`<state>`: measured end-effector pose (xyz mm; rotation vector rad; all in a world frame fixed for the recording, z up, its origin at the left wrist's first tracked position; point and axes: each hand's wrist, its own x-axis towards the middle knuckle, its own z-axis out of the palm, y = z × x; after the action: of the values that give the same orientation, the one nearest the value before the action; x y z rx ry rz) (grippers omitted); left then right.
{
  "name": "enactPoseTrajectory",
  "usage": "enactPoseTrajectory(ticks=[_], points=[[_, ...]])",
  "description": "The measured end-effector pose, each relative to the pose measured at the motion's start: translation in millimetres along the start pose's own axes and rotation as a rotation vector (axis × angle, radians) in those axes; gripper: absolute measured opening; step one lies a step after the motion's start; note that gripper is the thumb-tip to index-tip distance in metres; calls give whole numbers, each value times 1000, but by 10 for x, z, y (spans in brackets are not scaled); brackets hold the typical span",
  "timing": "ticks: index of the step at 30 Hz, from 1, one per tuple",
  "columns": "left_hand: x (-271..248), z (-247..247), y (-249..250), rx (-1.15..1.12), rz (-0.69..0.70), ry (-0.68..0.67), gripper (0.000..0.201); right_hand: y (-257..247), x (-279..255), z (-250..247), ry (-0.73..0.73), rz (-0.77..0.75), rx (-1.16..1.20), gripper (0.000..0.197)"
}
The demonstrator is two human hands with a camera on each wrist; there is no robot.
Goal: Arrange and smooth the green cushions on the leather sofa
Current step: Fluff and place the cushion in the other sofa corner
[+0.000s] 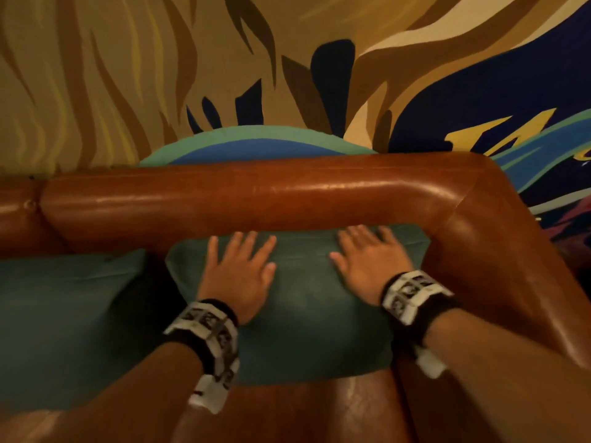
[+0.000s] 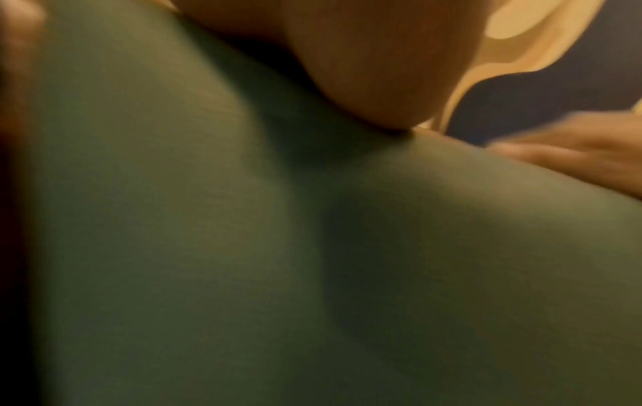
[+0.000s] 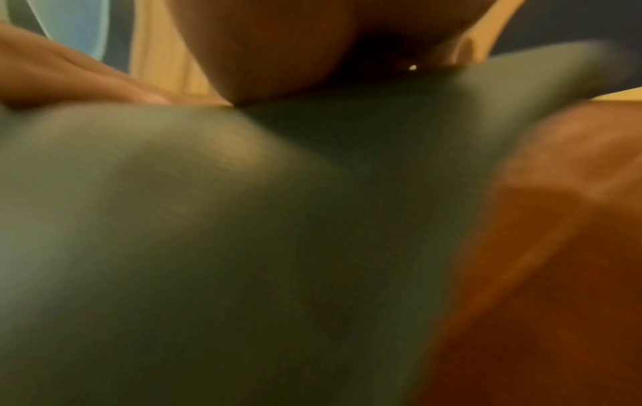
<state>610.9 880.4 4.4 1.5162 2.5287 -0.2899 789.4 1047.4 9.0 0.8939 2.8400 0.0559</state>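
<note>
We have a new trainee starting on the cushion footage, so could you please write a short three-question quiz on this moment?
1. True or false: both hands lie flat on the same green cushion.
2. Which hand is nearer the sofa's corner armrest? A) left hand B) right hand
3. Fill in: a second green cushion lies to the ____ of the pressed one.

Key: 1 true; 2 B; 3 left.

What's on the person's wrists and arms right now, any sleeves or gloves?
No gloves and no sleeves visible: both forearms are bare. The left hand and right hand each have a black wristband carrying white blocks printed with black square markers.
</note>
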Motion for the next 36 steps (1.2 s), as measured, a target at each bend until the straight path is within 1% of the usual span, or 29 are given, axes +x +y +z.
enactPoseTrajectory(ticks=[2,4,5,6,7,8,9,10,11,12,13,14,15,17,19,20,22,23,24,25,26,28,29,30,31,32,34,35,36], points=[[-20,60,-399,2,-118,-15,67,453,-140,6,-61,108,-41,64],[-35,-44,-650,-37,-234,-62,61,790,-221,-144,-85,225,-12,51],[-65,-134,-683,-100,-282,-57,57,881,-256,-261,-69,258,33,44],[-116,-216,-674,-191,-304,14,55,911,-298,-376,-18,282,119,38],[-192,-278,-617,-300,-285,150,52,868,-351,-479,54,285,235,32],[-291,-345,-490,-446,-226,292,48,748,-417,-580,121,270,372,24],[-403,-403,-295,-645,-137,367,44,578,-476,-633,140,239,572,16],[-499,-429,-59,-904,-52,314,41,358,-519,-646,74,212,864,12],[-569,-421,198,-1221,-22,148,39,119,-548,-600,-85,204,1214,16],[-604,-395,425,-1540,-69,-19,40,-103,-563,-540,-286,240,1542,24],[-588,-307,574,-1797,-197,-132,45,-248,-554,-434,-454,328,1795,34],[-539,-204,614,-1979,-335,-196,53,-315,-531,-314,-540,425,1979,43],[-489,-101,569,-2111,-445,-205,61,-296,-506,-194,-528,513,2115,51],[-425,100,280,-2304,-592,-96,77,-89,-501,15,-355,627,2315,68],[-430,251,-84,-2380,-731,87,82,175,-579,150,-155,734,2437,78],[-483,288,-236,-2384,-783,153,80,312,-643,205,-51,756,2480,79],[-632,297,-468,-2420,-836,301,69,585,-786,229,143,772,2485,72],[-723,261,-524,-2447,-817,340,68,667,-844,181,205,753,2477,63],[-808,209,-516,-2473,-752,315,70,664,-884,101,225,712,2485,52],[-854,166,-424,-2477,-663,225,73,566,-890,15,189,662,2505,46],[-867,122,-253,-2454,-552,87,76,425,-865,-28,83,611,2511,46],[-785,50,190,-2336,-384,-219,83,23,-763,-26,-219,535,2373,53],[-705,60,367,-2256,-370,-312,88,-154,-708,-4,-335,491,2294,57],[-620,77,462,-2216,-416,-322,93,-253,-656,28,-359,497,2253,62],[-530,126,451,-2235,-484,-276,96,-253,-606,69,-316,557,2275,71],[-459,179,360,-2288,-568,-194,97,-150,-583,123,-228,640,2349,77],[-384,241,-4,-2387,-766,21,95,229,-627,207,17,765,2471,79],[-429,257,-205,-2406,-831,124,91,427,-706,229,137,775,2503,77],[-508,257,-362,-2413,-862,214,86,588,-796,237,230,740,2519,73]])
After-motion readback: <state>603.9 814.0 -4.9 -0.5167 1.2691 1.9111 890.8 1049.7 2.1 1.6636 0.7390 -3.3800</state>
